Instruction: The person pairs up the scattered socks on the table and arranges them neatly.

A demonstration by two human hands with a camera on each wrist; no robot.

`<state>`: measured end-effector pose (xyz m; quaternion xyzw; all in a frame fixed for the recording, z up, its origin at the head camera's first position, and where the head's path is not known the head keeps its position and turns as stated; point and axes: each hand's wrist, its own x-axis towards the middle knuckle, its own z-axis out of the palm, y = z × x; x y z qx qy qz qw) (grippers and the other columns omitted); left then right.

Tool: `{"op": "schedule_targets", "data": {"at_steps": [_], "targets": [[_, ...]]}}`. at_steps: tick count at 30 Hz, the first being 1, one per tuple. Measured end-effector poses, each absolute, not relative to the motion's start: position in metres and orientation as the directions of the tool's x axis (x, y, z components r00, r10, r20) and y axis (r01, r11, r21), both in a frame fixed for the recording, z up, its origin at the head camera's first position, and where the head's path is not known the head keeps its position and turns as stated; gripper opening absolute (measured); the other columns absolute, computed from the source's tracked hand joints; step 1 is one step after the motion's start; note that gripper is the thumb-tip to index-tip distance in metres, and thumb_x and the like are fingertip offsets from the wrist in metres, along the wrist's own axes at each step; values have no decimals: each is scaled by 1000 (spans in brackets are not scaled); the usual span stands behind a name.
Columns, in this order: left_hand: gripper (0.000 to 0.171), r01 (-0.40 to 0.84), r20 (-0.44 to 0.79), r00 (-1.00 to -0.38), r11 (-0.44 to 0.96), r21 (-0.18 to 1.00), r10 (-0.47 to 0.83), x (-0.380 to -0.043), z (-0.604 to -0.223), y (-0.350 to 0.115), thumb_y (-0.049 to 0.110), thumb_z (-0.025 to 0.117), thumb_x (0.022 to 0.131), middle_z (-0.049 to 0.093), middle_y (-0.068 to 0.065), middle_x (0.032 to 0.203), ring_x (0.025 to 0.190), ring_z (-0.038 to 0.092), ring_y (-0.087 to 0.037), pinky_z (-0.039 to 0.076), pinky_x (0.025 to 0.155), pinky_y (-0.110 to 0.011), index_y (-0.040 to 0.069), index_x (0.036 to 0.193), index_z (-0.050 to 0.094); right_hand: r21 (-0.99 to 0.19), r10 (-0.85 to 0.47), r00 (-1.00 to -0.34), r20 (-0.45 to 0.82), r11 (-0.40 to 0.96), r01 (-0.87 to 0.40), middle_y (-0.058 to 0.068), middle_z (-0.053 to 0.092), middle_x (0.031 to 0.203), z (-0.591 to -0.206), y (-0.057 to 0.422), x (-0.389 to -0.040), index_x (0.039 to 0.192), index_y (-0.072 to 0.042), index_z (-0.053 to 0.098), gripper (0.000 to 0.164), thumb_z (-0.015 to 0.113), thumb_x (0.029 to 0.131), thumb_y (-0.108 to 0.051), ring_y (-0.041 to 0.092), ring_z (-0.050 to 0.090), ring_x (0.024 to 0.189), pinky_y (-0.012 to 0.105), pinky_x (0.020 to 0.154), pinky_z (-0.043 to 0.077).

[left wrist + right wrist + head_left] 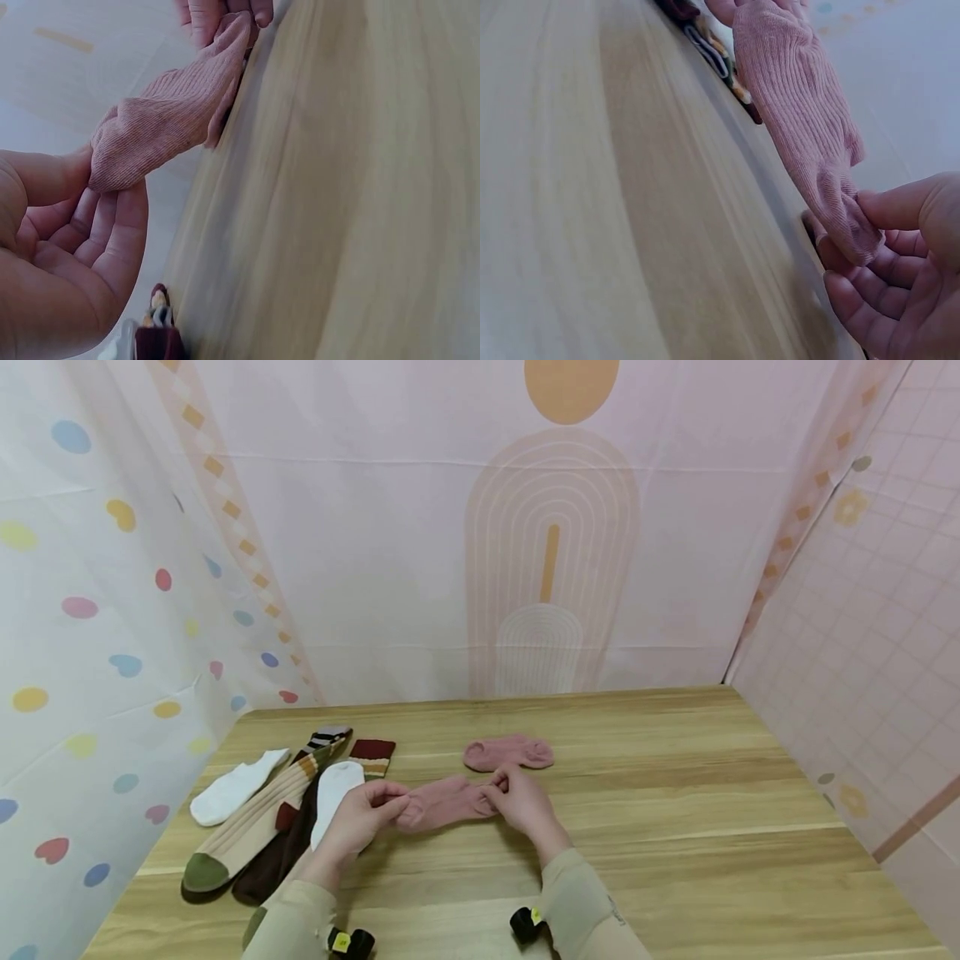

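A pink ribbed sock (pixel 444 804) is stretched between the two hands, close over the wooden table. My left hand (pixel 365 814) pinches one end between thumb and fingers; in the left wrist view that end of the sock (pixel 150 135) bunches at the fingertips. The other end is pinched by my right hand (pixel 522 803), and in the right wrist view the sock (pixel 799 97) runs away from the thumb with its ribs showing. Just behind it, a second pink sock (pixel 510 752) lies flat on the table.
Left of the hands lies a pile of socks: a white sock (pixel 238 788), a beige sock with green toe (pixel 251 831), dark brown ones and another white sock (pixel 335 789). A maroon-topped sock (pixel 372 750) lies behind. Patterned curtains (pixel 390 568) border the wooden table (pixel 712 827).
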<state>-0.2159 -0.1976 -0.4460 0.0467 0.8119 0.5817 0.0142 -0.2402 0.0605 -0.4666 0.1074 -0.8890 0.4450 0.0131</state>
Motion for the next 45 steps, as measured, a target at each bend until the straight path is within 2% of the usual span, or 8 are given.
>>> {"op": "schedule_targets", "data": {"at_steps": [17,24,33,45], "targets": [[19,3,-15,-996,199,980,89,-220,-446,-173,-3,67,91,69,-10,92,81,62,-12,54,68,-23,-13,108,66,-816,-95,-980,173,543,-197,1,60,81,-465,83,-239,91,-8,60,12,69,94,-16,14,56,74,33,68,48],[18,17,10,-999,201,979,35,-226,-447,-158,-1,69,90,69,-9,92,81,61,-12,53,68,-22,-10,107,69,-825,-54,-980,191,532,-191,1,60,80,-462,95,-242,90,-7,61,12,70,93,-15,14,56,73,33,68,48],[18,89,79,-995,208,974,58,-234,-450,-143,-2,69,90,71,-13,91,78,63,-12,54,67,-23,-12,105,68,-863,-1,-986,168,483,-147,4,61,84,-460,108,-244,92,-6,61,10,69,94,-12,16,57,76,32,68,49],[9,133,141,-990,272,953,-7,-244,-461,-121,-2,72,87,69,-9,82,73,60,-11,52,63,-21,-7,95,71,-895,65,-981,183,423,-139,7,63,87,-459,123,-245,94,-2,64,10,72,91,-8,19,58,82,31,74,48]]}}
